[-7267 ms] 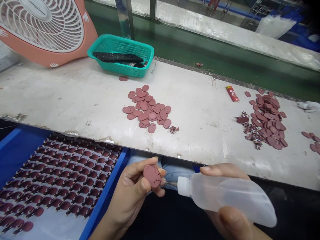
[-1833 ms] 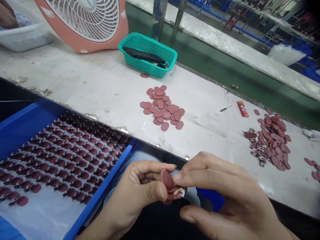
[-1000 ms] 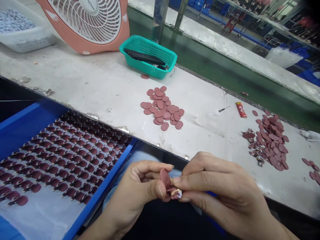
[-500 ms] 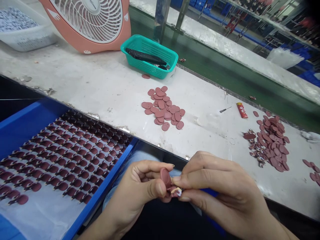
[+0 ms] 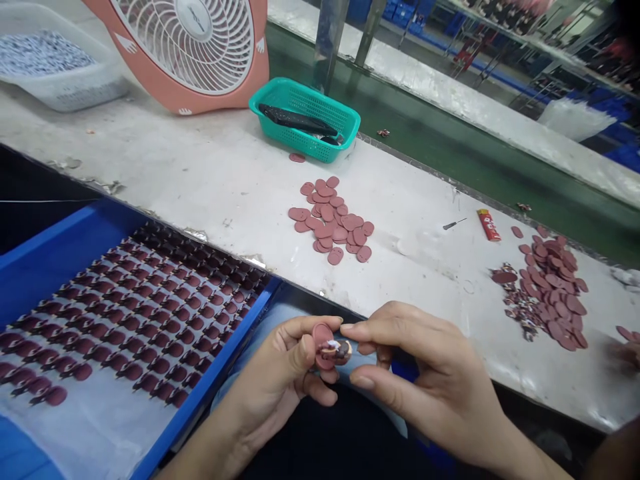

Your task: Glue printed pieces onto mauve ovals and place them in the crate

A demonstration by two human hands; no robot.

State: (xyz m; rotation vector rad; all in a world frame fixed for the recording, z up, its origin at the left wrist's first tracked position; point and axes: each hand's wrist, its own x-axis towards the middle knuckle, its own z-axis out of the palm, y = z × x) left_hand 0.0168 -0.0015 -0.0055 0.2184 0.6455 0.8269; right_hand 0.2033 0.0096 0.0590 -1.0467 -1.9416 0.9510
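My left hand (image 5: 280, 373) is closed on a small figurine (image 5: 343, 351) with a reddish-brown oval base, pinched between thumb and fingers above my lap. The figure's dark and white parts point towards my right hand (image 5: 430, 373). That hand is open beside it, thumb and index finger apart, with nothing visible between them. The index tip is close to my left fingertips. Beyond my hands, a pile of reddish-brown oval discs (image 5: 327, 230) lies on the worktable (image 5: 210, 173). Several similar figurines (image 5: 165, 313) stand in rows in a blue tray (image 5: 245, 320) at the left.
Farther right lie more discs (image 5: 555, 287), small figure parts (image 5: 520, 313), a red lighter (image 5: 489, 225) and a thin pointed tool (image 5: 454, 224). A green basket (image 5: 300, 143), a pink fan (image 5: 175, 93) and a white tub (image 5: 95, 93) stand behind. A dark blurred shape enters at right.
My right fingers have let go of the figurine and spread apart. My left hand has turned it, so its dark part now shows. A blurred shape has appeared at the right edge.
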